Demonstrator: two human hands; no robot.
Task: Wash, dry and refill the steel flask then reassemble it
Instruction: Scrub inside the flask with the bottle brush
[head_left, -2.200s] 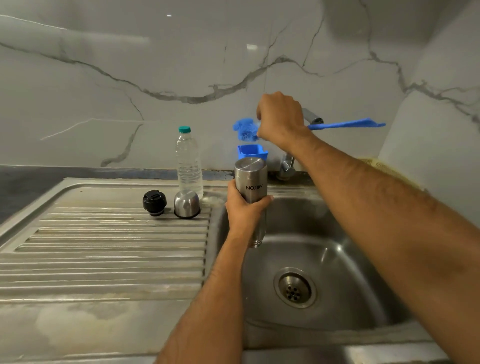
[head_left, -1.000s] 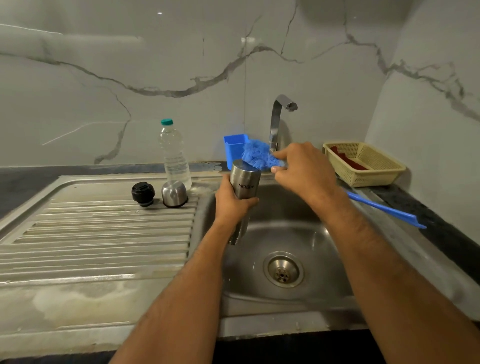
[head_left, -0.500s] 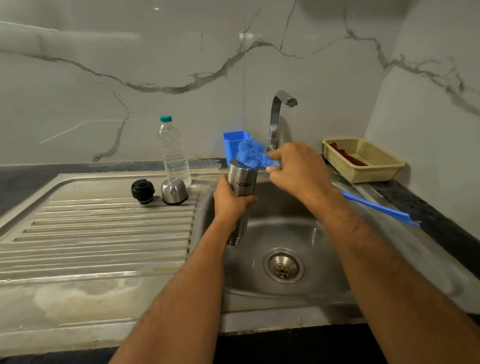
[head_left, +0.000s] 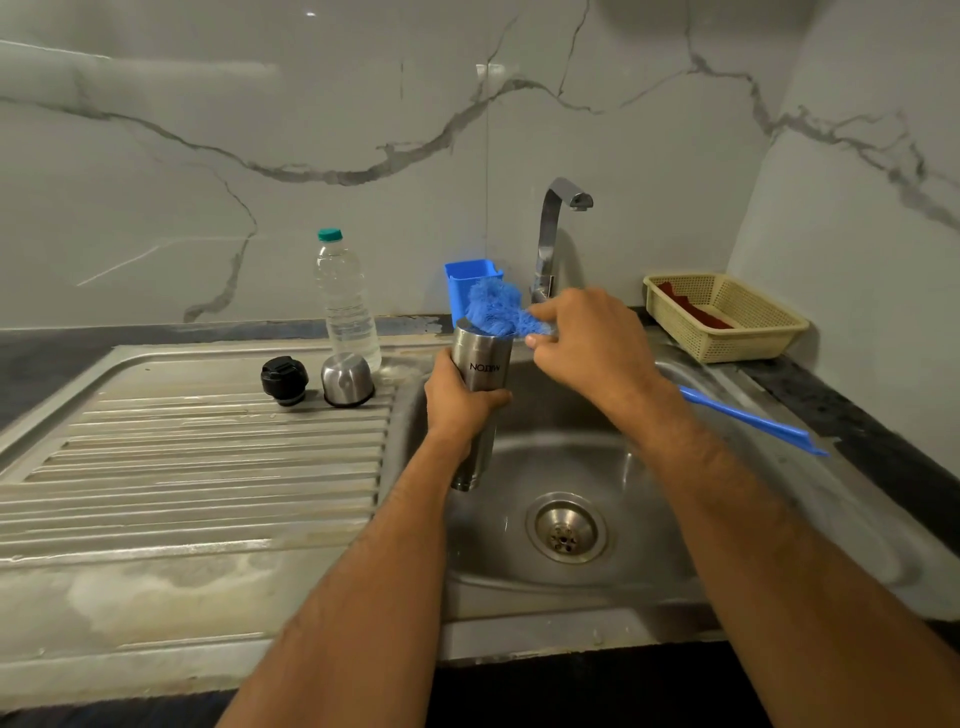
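Steel flask (head_left: 482, 371) is held upside down over the sink bowl (head_left: 566, 467), with its printed name the wrong way up. The left hand (head_left: 460, 402) wraps its fingers round the middle of the flask and holds it tight. The flat bottom of the flask points up, and the open end points down toward the drain (head_left: 565, 529).

On top of the flask sits the fluffy blue head of a brush (head_left: 493, 306). The right hand (head_left: 592, 343) pinches the brush just beside the fluffy head, with finger and thumb closed on it. The long blue handle of the brush sticks out behind the right arm, over the right edge of the sink bowl.

Left of the sink bowl, on the ribbed draining board, stand the black stopper (head_left: 283, 379) and the steel cap (head_left: 346, 379), close together. A water bottle (head_left: 347, 304) with a green top stands just behind the steel cap. Behind the sink bowl are a tap (head_left: 551, 239) and a blue cup (head_left: 467, 283). A yellow basket (head_left: 727, 317) sits on the dark desk to the right of the tap.
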